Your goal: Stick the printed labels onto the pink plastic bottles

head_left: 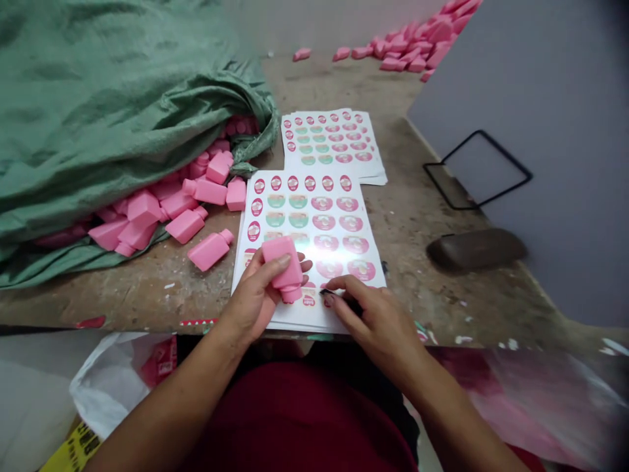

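Pink rectangular plastic bottle (282,264), neck downward, held steadily above the lower part of a white sheet of printed oval labels (339,226) on a worn wooden bench (147,295). Left hand (250,299): fingers wrapped firmly around the bottle. Right hand (374,316): fingers pinching a small dark item (328,293) at the sheet's lower edge, close to the labels.

There's the left hand (253,298), curled closed, thumb (276,263) laid across the top and fingers tucked under, just beside the right fingertips (334,295)! The right hand (376,314) sits palm down, its fingers bunched forward and pinching low. The left forearm (171,400) and right forearm (452,400) angle in from the bottom corners, wrists close together, both hands working near the middle.
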A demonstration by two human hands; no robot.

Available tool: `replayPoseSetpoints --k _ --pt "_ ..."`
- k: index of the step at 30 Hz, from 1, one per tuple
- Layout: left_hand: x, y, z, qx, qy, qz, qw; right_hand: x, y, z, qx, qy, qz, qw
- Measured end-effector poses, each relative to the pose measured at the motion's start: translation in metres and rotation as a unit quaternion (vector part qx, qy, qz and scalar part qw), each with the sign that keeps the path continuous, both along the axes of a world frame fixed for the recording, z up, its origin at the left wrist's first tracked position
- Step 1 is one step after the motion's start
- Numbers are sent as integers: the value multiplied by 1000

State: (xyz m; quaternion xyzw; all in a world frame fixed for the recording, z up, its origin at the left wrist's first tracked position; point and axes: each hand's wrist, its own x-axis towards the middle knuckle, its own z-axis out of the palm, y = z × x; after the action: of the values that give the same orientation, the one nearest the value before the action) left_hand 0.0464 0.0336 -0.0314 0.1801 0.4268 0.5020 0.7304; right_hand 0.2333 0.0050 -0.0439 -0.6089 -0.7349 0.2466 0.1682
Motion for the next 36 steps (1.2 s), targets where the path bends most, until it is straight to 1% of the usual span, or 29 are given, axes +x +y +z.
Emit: replayPoseSetpoints --k 2,5,7,10,18,20,23,25,31,34,36 --pt "-1 2 -4 -10 -8 0 1000 -2 4 -1 13 -7 -4 1000" --pt "-4 2 -7 -17 -14 -4 1000 -6 7 -2 54 -33 -10 998" --pt "-4 1 -7 -24 -8 -3 1000 -7 9 -1 78 -52 -4 996" --pt "-4 1 -7 -33 4 -3 999 -9 10 -1 88 -61 7 994" --pt "-4 3 -8 -42 -11 -8 999 -11 13 2 81 -91 9 993" --pt "-4 3 -8 -41 -15 -12 999 -11 14 3 61 -84 3 995" --pt "-4 3 -8 -44 -15 -7 999 -10 15 4 17 -49 -5 999" --pt "-4 3 -9 -45 -15 -3 999 -9 15 4 6 -39 -11 999" --pt "-4 2 -9 -45 -24 -11 999 -11 15 2 11 -43 -15 999" --pt "-4 3 -9 -50 -31 -8 998 -11 16 1 25 -49 -12 998" --pt "-5 4 -8 -58 -36 -1 998 -8 17 1 20 -34 -9 999"
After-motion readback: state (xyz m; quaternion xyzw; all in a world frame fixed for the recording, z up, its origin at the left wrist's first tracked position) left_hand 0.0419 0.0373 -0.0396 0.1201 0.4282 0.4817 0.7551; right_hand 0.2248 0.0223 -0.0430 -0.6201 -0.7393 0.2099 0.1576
